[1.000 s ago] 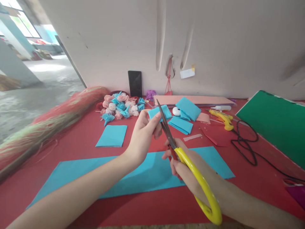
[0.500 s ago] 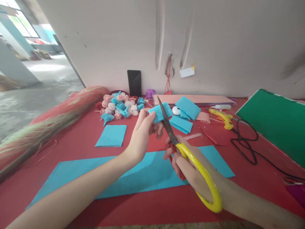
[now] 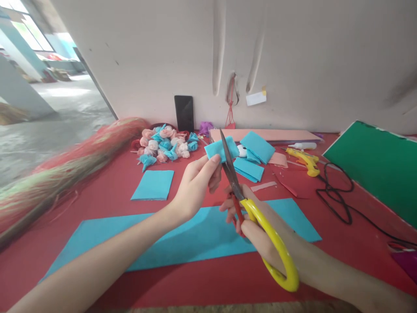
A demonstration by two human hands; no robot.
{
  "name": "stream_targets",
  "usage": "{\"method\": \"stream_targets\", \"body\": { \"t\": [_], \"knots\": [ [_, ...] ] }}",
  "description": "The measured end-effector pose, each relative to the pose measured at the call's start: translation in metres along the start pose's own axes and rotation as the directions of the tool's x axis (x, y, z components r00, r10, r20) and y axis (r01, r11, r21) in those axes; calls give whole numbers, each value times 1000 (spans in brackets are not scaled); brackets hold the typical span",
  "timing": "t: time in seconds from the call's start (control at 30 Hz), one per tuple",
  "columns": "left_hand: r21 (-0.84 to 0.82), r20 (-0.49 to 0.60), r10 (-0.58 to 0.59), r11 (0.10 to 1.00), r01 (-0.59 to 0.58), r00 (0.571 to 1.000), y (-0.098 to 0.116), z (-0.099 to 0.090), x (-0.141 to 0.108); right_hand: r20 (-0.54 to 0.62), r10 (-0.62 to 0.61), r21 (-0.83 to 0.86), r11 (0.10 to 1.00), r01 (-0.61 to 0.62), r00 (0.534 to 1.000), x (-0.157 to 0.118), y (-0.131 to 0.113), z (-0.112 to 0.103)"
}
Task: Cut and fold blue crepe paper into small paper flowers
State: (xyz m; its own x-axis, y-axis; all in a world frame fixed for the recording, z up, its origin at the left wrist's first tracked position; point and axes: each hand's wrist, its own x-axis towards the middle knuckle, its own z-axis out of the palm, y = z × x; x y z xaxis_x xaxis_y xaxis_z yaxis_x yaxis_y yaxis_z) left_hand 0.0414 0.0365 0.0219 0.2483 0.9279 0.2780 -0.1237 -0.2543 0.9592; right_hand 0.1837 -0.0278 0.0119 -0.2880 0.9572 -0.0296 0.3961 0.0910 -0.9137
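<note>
While gripping scissors [image 3: 235,186] in right hand [image 3: 258,238], pinching folded blue paper [image 3: 213,149] farther right in left hand [image 3: 194,186], seemingly steadier.

Looks like craft workshop: red tabletop [image 3: 107,191], small rosettes [image 3: 166,143], folded blue pieces [image 3: 213,149], yellow-handled scissors [image 3: 240,194], yellow glue gun [image 3: 306,160] on black cord [image 3: 339,198]. Left of pale panel [image 3: 146,56], bare grey floor [image 3: 73,106], thick pillar [image 3: 19,87], bright window [image 3: 32,34] suggest roomy, roughly finished premises.

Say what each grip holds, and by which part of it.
The left grip holds a folded blue piece by its near edge; the right grip holds scissors by the handles.
</note>
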Motion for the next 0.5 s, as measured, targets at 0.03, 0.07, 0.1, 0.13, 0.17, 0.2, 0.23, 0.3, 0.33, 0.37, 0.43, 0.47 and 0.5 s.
{"method": "stream_targets", "body": {
  "t": [0.03, 0.07, 0.1, 0.13, 0.17, 0.2, 0.23, 0.3, 0.33, 0.37, 0.43, 0.47, 0.5],
  "knots": [
    [-16, 11, -6, 1000, 7, 1000, 0, -1, 0, 1, 4, 19, 1000, -4, 1000, 0, 2, 1],
    [-30, 18, -9, 1000, 9, 1000, -1, -1, -1, -1, 5, 31, 1000, -5, 1000, 0, 3, 2],
    [-39, 21, -8, 999, 9, 1000, -1, -1, -1, -5, 4, 34, 999, -4, 1000, 0, 5, 3],
    [-44, 18, -5, 999, 6, 1000, -1, -2, -1, -15, 10, 32, 999, -9, 1000, 0, 6, 3],
    [-44, 11, -1, 999, 1, 1000, -2, -2, -2, -22, 19, 24, 1000, -19, 1000, 0, 7, 4],
    [-42, 2, 4, 999, -4, 1000, -2, -1, -2, -26, 27, 18, 999, -26, 999, -1, 8, 4],
    [-41, -6, 7, 999, -8, 1000, -2, -1, -2, -31, 34, 17, 999, -33, 999, -2, 8, 4],
    [-47, -20, 15, 999, -16, 1000, -1, 0, -2, -36, 42, 28, 999, -41, 998, -2, 10, 5],
    [-52, -25, 19, 998, -20, 1000, -1, 0, -2, -34, 49, 36, 998, -48, 998, -2, 11, 6],
    [-58, -26, 26, 998, -27, 999, -1, 0, -2, -29, 54, 43, 998, -53, 998, -2, 12, 6],
    [-74, -27, 45, 996, -47, 999, 0, -1, -1, -18, 70, 53, 996, -69, 997, -2, 15, 8],
    [-81, -28, 54, 995, -56, 998, 0, -1, 0, -8, 80, 57, 995, -79, 997, -1, 16, 8],
    [-88, -30, 57, 994, -60, 998, 0, -2, 1, -1, 87, 62, 994, -87, 996, -1, 17, 9]
  ]
}}
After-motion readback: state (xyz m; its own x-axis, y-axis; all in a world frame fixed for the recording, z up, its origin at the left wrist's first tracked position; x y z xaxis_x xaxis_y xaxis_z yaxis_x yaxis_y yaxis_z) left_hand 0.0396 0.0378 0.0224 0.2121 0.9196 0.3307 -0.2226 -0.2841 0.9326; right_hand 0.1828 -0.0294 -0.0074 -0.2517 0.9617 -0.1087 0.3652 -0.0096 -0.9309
